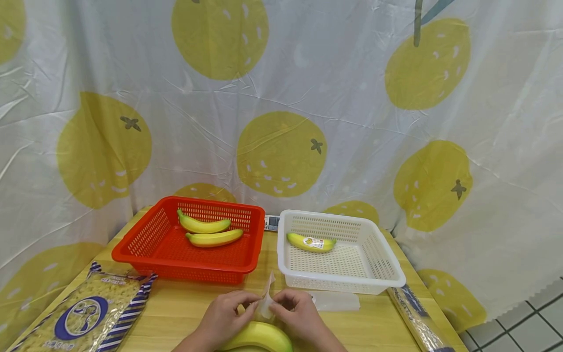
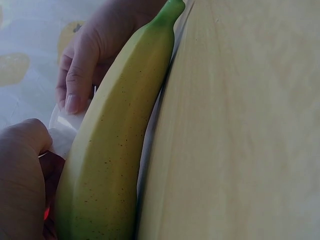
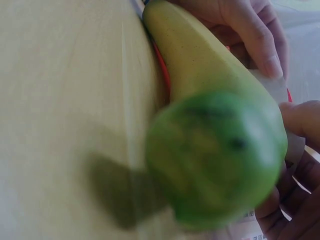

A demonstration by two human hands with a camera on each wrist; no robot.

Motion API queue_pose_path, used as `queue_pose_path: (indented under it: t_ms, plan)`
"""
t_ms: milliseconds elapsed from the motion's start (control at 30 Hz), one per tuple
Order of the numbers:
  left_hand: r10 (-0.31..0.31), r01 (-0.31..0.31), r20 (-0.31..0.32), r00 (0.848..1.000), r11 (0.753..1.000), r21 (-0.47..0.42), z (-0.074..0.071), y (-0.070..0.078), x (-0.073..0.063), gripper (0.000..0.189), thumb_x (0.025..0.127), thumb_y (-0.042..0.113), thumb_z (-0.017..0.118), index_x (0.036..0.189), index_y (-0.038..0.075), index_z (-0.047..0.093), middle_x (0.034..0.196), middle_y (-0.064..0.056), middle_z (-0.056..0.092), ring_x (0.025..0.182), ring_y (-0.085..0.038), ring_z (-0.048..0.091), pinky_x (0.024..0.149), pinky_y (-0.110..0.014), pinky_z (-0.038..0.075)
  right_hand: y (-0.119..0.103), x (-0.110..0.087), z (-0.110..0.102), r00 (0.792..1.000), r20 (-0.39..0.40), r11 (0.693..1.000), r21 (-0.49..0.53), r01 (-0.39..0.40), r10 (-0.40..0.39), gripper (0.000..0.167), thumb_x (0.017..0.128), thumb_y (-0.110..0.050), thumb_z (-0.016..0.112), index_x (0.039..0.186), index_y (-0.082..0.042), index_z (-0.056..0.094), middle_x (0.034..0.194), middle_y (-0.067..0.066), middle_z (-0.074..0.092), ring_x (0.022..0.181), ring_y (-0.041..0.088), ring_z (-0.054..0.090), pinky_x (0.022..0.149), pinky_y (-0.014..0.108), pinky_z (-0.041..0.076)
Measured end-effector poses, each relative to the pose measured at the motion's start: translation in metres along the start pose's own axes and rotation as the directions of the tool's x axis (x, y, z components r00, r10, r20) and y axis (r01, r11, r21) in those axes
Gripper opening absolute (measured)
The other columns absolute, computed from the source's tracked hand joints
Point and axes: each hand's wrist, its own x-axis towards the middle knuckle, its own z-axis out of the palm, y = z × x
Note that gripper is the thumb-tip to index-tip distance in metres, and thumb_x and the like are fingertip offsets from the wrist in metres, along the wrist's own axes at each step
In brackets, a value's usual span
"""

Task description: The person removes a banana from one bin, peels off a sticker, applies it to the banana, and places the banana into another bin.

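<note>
Both hands work at a small whitish translucent sheet [image 1: 266,307] just above the table. My left hand [image 1: 230,310] pinches its left side between thumb and fingers. From the other side my right hand [image 1: 298,313] pinches it too, the fingertips of both close together. A large yellow banana [image 1: 259,337] lies right in front of the hands, at the bottom of the head view. Its green end [image 3: 215,160] looms near the right wrist camera, and its green stem [image 2: 172,10] shows in the left wrist view. The banana hides part of the fingers in both wrist views.
Behind, a red basket [image 1: 184,266] holds two bananas [image 1: 204,225]. A white basket [image 1: 338,281] beside it holds one banana [image 1: 325,244] with a label. A translucent strip [image 1: 337,301] lies before it. Patterned packages [image 1: 83,313] flank the wooden table [image 1: 176,313].
</note>
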Motion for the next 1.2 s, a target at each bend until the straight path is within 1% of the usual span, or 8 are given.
queue_pose_path:
  t_ms: [300,533,767,967,1100,1200]
  plan:
    - [-0.006,0.006,0.0,1.0,1.0,-0.003,-0.0003,-0.0008,-0.0003,0.029,0.083,0.003,0.082,0.104,0.023,0.079,0.086,0.018,0.071,0.072,0.01,0.055,0.056,-0.006,0.039,0.0016,-0.0002,0.0,1.0,0.003,1.0,0.02,0.007,-0.007,0.011,0.096,-0.014,0.073,0.102,-0.006,0.076,0.092,0.013,0.076,0.077,-0.001,0.064,0.069,0.021,0.056]
    - [0.01,-0.01,-0.009,1.0,1.0,-0.006,0.001,-0.003,-0.0009,0.032,0.081,-0.002,0.081,0.103,0.021,0.078,0.086,0.016,0.072,0.072,0.009,0.055,0.055,-0.005,0.039,0.0025,0.0,-0.0003,1.0,-0.001,1.0,0.027,0.01,-0.01,0.009,0.096,-0.012,0.073,0.101,-0.005,0.076,0.091,0.014,0.076,0.074,-0.001,0.063,0.067,0.02,0.055]
    - [0.017,-0.017,-0.015,1.0,1.0,0.0,0.002,-0.0038,-0.0005,0.037,0.077,-0.005,0.079,0.103,0.021,0.079,0.086,0.016,0.072,0.069,0.009,0.052,0.055,-0.005,0.038,0.0024,0.0001,-0.0003,1.0,0.0,1.0,0.013,0.017,-0.017,0.009,0.095,-0.01,0.072,0.101,-0.004,0.076,0.092,0.014,0.076,0.074,-0.001,0.063,0.068,0.02,0.055]
    - [0.009,-0.009,-0.008,1.0,1.0,0.002,0.0012,-0.0027,-0.0002,0.038,0.078,-0.006,0.079,0.103,0.022,0.079,0.086,0.016,0.071,0.07,0.009,0.052,0.055,-0.005,0.038,0.0027,0.0002,-0.0003,1.0,-0.012,1.0,-0.007,0.021,-0.021,0.008,0.095,-0.009,0.072,0.1,-0.005,0.076,0.091,0.012,0.076,0.073,-0.002,0.062,0.067,0.02,0.055]
    - [-0.004,0.004,-0.002,1.0,1.0,-0.001,0.0,-0.0014,0.0001,0.039,0.078,-0.006,0.078,0.105,0.022,0.079,0.085,0.016,0.071,0.069,0.009,0.051,0.055,-0.006,0.039,0.0031,0.0003,0.0001,0.999,-0.024,0.999,-0.011,0.041,-0.041,0.007,0.095,-0.009,0.072,0.1,-0.005,0.076,0.089,0.013,0.076,0.072,-0.002,0.061,0.065,0.02,0.054]
    - [-0.007,0.007,-0.01,1.0,1.0,0.007,-0.0008,-0.0007,0.0007,0.039,0.078,-0.007,0.078,0.104,0.022,0.079,0.083,0.016,0.07,0.068,0.01,0.051,0.056,-0.006,0.04,0.0034,0.0003,0.0004,0.998,-0.032,0.998,-0.01,0.054,-0.054,0.007,0.095,-0.009,0.073,0.1,-0.005,0.076,0.088,0.013,0.076,0.071,-0.003,0.06,0.064,0.02,0.054]
